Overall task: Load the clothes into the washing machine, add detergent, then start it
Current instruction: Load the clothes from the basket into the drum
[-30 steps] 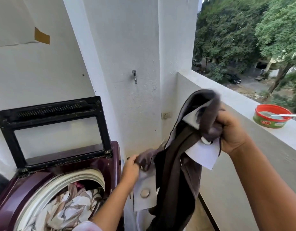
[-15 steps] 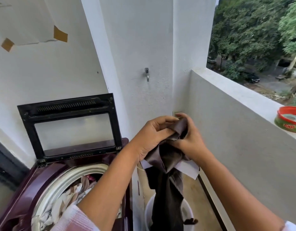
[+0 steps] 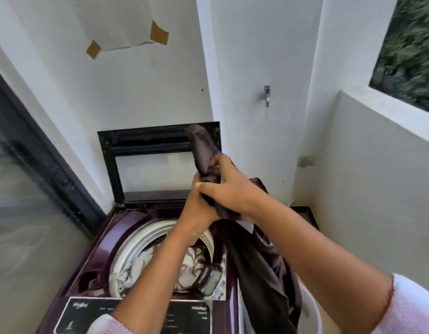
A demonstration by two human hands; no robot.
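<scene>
1. Nearest, 6 o'clock: control panel (image 3: 136,314) of the washing machine (image 3: 112,239). White bucket (image 3: 310,317) at 5 o'clock.
2. Drum (image 3: 126,256) held floral clothes (image 3: 165,266).
3. Centre: left hand (image 3: 199,208) and right hand (image 3: 232,191) both clenched round the dark brown garment (image 3: 264,273), bunched over the drum's 3 o'clock edge, its tail hanging into the bucket.
4. Judged step: loading. The next move probably calls for a shift toward 9 o'clock, then release.
5. Farther, 12 o'clock: raised lid (image 3: 155,165), white wall (image 3: 245,44), tap (image 3: 266,95). Glass door (image 3: 27,189) at 9 o'clock.
</scene>
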